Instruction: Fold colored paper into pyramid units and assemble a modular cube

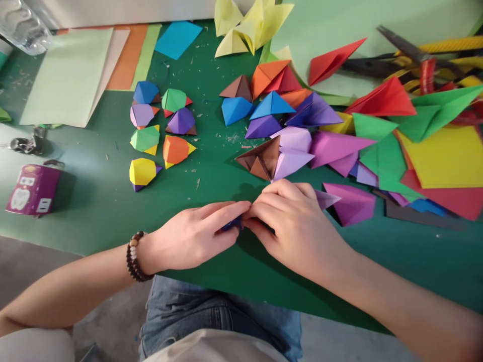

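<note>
Gripping a dark-blue folded paper piece (233,223) just below the frame's centre, the left hand (192,234) curls its fingers around it, mostly hiding it, while the right hand (296,226) pinches its fingers together at the paper's right edge.

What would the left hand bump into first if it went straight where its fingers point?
Most likely the right hand: its fingertips are right ahead of the left hand, so close they seem to touch, though depth is hard to judge.
</note>
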### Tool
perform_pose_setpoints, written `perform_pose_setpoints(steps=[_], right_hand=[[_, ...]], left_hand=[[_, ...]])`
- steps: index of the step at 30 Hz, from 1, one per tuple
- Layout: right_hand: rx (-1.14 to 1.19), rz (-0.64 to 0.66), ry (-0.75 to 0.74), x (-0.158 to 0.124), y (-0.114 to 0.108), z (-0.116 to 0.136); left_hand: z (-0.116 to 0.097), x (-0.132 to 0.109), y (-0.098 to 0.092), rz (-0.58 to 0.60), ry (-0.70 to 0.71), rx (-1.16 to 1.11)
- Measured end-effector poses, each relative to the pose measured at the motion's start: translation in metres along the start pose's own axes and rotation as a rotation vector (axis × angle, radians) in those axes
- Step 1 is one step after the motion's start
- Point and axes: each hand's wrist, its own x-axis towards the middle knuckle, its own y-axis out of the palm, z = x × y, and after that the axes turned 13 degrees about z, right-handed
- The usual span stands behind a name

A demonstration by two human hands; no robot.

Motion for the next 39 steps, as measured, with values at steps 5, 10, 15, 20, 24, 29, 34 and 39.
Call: perform_pose_setpoints(steps=[5,10,15,20,24,29,34,39], right_hand=[[0.010,0.017,0.019,0.000,0.001,-0.001],[-0.007,-0.008,-0.030,-0.003,-0.003,-0.005],[-0.170,-0.107,-0.156,-0.008,-0.014,-0.011],[-0.159,-0.049,-0.224,-0.007,-0.010,-0.012],[-0.154,-0.027,-0.227,-0.005,-0.004,-0.011],[-0.178,-0.015,-0.228,-0.003,-0.003,-0.011],[-0.213,-0.054,-0.256,-0.005,-0.005,-0.012],[-0.284,-0.088,-0.340,-0.007,-0.007,-0.011]], left_hand=[[0.000,0.000,0.003,-0.033,0.009,0.052],[0.000,0.002,0.001,-0.037,0.113,0.184],[0.001,0.002,-0.001,-0.066,0.222,0.340],[0.002,0.001,0.001,-0.085,0.224,0.356],[0.002,0.002,0.003,-0.089,0.214,0.328],[0.002,0.002,0.004,-0.112,0.196,0.263],[0.001,0.001,0.004,-0.096,0.227,0.307],[0.002,0.000,0.005,-0.094,0.247,0.324]])
